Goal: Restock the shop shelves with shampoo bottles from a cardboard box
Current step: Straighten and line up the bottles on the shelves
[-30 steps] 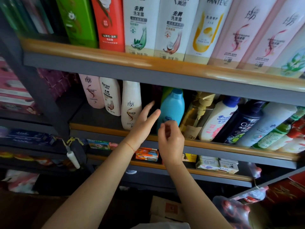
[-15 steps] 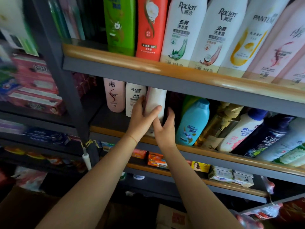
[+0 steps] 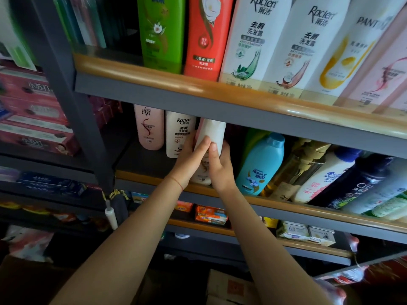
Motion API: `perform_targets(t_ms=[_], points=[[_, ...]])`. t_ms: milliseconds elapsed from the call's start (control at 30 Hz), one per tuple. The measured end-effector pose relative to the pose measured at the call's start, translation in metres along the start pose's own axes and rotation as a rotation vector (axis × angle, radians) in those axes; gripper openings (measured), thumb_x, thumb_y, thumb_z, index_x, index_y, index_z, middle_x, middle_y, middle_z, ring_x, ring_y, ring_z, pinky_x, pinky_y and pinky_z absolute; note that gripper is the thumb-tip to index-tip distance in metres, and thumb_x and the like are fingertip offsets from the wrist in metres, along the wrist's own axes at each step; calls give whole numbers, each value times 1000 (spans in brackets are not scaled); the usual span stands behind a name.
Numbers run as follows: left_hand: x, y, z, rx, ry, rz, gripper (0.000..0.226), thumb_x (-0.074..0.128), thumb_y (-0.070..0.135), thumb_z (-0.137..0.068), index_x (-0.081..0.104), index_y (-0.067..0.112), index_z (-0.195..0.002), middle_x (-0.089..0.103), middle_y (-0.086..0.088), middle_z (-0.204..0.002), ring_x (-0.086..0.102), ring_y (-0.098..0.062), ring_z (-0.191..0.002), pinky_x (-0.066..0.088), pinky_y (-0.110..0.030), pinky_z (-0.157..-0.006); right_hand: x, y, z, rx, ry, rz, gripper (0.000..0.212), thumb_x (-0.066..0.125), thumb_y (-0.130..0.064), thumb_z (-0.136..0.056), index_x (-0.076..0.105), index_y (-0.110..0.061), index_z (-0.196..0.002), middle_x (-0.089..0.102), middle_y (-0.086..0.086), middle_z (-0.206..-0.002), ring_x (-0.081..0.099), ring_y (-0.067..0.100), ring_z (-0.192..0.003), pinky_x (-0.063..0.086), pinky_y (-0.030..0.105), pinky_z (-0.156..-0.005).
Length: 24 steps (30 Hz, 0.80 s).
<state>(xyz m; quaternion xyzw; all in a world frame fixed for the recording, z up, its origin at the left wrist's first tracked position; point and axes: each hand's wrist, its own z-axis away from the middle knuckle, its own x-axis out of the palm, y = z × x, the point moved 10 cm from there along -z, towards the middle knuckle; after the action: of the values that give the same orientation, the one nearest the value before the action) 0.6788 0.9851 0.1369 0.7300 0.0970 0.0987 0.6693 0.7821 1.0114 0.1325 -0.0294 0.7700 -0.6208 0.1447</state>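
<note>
A white shampoo bottle (image 3: 212, 132) stands on the middle shelf (image 3: 308, 204), third from the left in its row. My left hand (image 3: 190, 160) wraps its left side and my right hand (image 3: 220, 166) wraps its right side, so both grip it. To its left stand a pink bottle (image 3: 149, 128) and a white Raclen bottle (image 3: 179, 130). To its right leans a teal Rejoice bottle (image 3: 261, 164). A corner of a cardboard box (image 3: 231, 287) shows at the bottom, between my forearms.
The upper shelf (image 3: 198, 84) holds tall green, red, white and pink bottles and overhangs close above the held bottle. More bottles lean at the right of the middle shelf. Soap boxes (image 3: 211, 214) fill the lower shelf. A dark post (image 3: 72, 102) divides off boxed goods at left.
Both hands reached in from the shelf edge and closed around the white bottle. The view shifted right and closer to the shelves.
</note>
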Motion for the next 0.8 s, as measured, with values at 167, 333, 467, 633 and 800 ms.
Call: perform_targets(t_ms=[167, 333, 467, 633, 800], points=[[14, 2, 2, 23, -47, 4, 102, 54, 86, -61, 38, 30, -144, 52, 19, -126, 50, 13, -111, 41, -9, -86, -11, 2, 12, -23, 83, 86, 92, 28, -86, -81, 36, -20, -145, 51, 0, -135, 49, 12, -126, 44, 35, -106], [28, -7, 1, -27, -79, 57, 61, 49, 62, -87, 43, 29, -138, 58, 20, -115, 57, 11, -100, 47, -5, -74, -24, -8, 31, -49, 150, 269, 70, 34, -68, -94, 31, -22, -148, 48, 1, -136, 51, 16, -123, 49, 43, -100], [41, -13, 2, -56, -109, 86, 55, 45, 65, -89, 44, 33, -134, 62, 7, -121, 61, 1, -105, 51, -12, -77, -37, -15, 56, -56, 260, 523, 53, 48, -41, -100, 32, -17, -145, 52, 3, -127, 60, 16, -104, 58, 34, -79], [46, -15, 3, -68, -68, 90, 65, 44, 71, -84, 52, 28, -132, 63, 12, -115, 62, 4, -101, 49, -10, -76, -50, -29, 74, -230, 424, 847, 48, 64, -30, -94, 51, -7, -133, 60, 9, -112, 64, 25, -96, 56, 35, -60], [49, -13, 6, -75, -49, 65, 55, 31, 68, -89, 47, 33, -128, 54, 25, -110, 54, 23, -88, 41, 1, -69, -61, -26, 75, -216, 424, 795, 38, 65, -30, -94, 57, -9, -125, 63, 7, -108, 67, 23, -82, 52, 30, -53]])
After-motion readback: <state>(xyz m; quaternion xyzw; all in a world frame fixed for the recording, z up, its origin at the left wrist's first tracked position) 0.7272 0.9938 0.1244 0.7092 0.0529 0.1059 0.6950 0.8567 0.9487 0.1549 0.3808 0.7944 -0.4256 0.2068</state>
